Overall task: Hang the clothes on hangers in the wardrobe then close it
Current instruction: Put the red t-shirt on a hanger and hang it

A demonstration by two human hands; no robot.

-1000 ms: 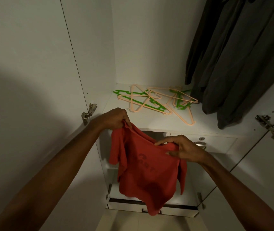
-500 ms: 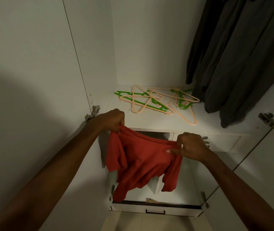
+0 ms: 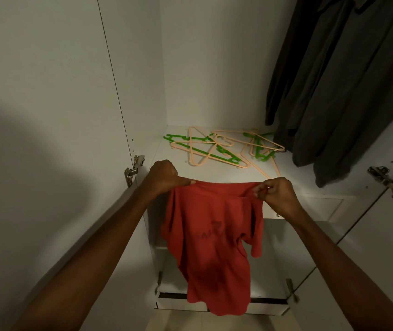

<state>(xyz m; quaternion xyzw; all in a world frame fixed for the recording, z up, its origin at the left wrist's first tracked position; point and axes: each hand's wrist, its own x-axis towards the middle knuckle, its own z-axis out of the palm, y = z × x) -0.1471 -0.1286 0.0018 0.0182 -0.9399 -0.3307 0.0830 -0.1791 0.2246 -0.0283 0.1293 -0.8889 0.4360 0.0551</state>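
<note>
Left hand [image 3: 164, 176]: clenched on one top corner of the red cotton T-shirt [image 3: 212, 240];
Right hand [image 3: 277, 193]: the other top corner is pinched;
T-shirt: held spread before the white shelf [image 3: 293, 173];
Shelf: green and peach plastic hangers [image 3: 221, 148] are piled beside dark hanging garments [image 3: 338, 80]

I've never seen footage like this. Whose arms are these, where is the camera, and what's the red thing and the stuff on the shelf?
There is no robot here. A person wears a camera on the head, so you look down along their own arms. The left hand and right hand each grip the top edge of a red T-shirt, holding it spread in front of an open wardrobe. On the white shelf behind lie loose green and peach hangers. Dark clothes already hang at the right.
</note>
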